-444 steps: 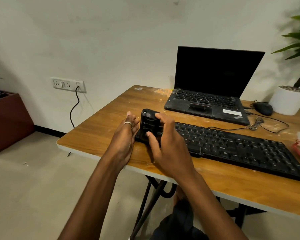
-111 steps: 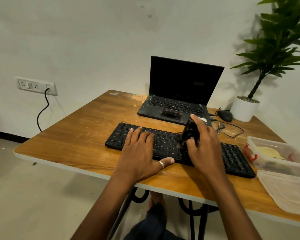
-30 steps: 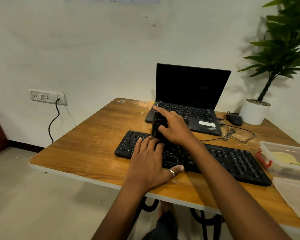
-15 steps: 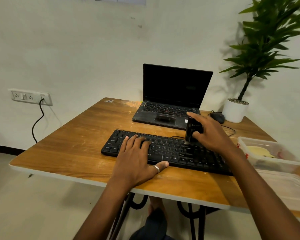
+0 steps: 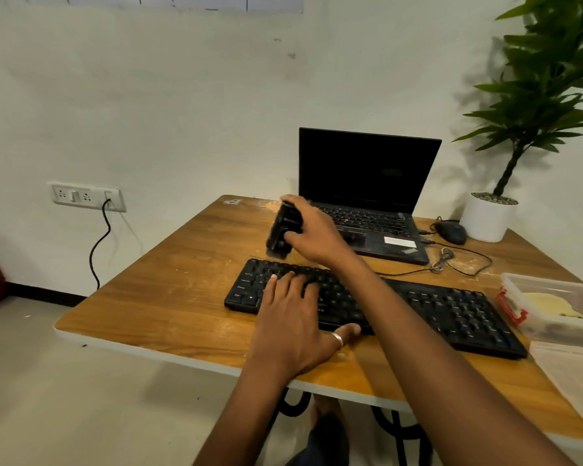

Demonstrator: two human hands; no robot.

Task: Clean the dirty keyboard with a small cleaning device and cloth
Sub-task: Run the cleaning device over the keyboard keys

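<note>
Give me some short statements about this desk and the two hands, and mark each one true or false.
1. The right hand grips the small black cleaning device. True.
2. The left hand lies flat on the long black plastic keyboard. True.
3. The black laptop is closed. False: it stands open, screen dark.
4. The black computer mouse lies left of the keyboard. False: it lies at the right, beside the white plant pot.

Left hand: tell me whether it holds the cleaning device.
No, the left hand lies flat on the keyboard, while the right hand grips the cleaning device.
</note>
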